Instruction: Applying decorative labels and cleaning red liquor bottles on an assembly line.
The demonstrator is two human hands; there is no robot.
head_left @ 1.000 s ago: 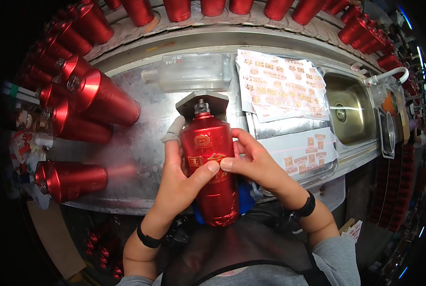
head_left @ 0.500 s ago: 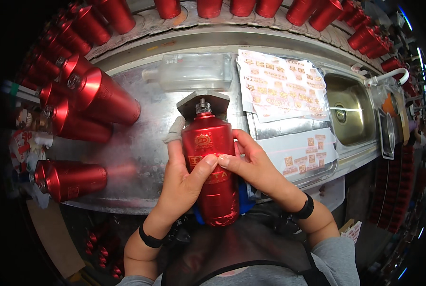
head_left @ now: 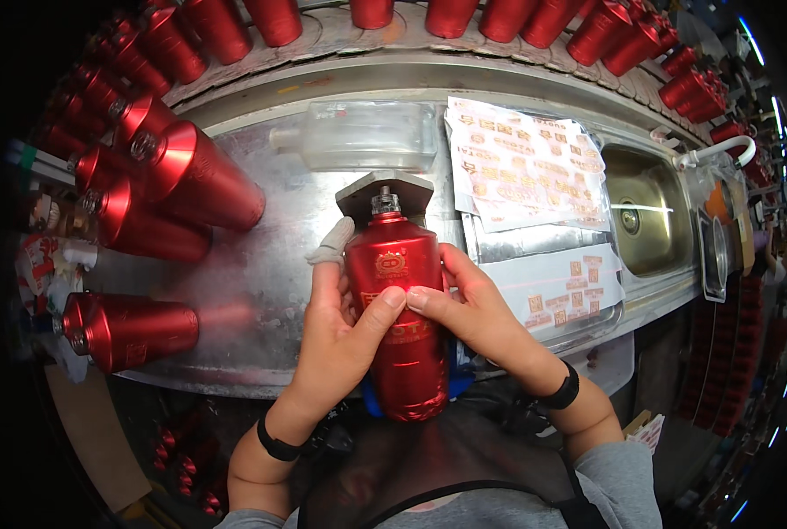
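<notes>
A red metallic bottle (head_left: pixel 402 370) with gold print and a clear neck lies in front of me, its neck pointing away and its base towards my lap. My left hand (head_left: pixel 334 331) is wrapped round its left side, a pale fabric cover on one finger. Round the right side is my right hand (head_left: pixel 475 310). Both thumbs press side by side on the printed front and hide part of it. Just beyond the neck stands a grey angled metal block (head_left: pixel 385 182); whether they touch I cannot tell. Something blue (head_left: pixel 460 384) shows under the bottle.
Several red bottles (head_left: pixel 204 181) lie at the left of the metal table (head_left: pixel 261 304). Behind the block lies a clear glass bottle (head_left: pixel 371 134). Printed sticker sheets (head_left: pixel 526 167) lie right of it, beside a sink (head_left: pixel 645 212) with a white tap (head_left: pixel 720 145). More red bottles (head_left: pixel 451 13) line the far belt.
The red bottles along the far belt have shifted position. My hands keep the same hold on the bottle, and the whole table view has slid slightly to the right.
</notes>
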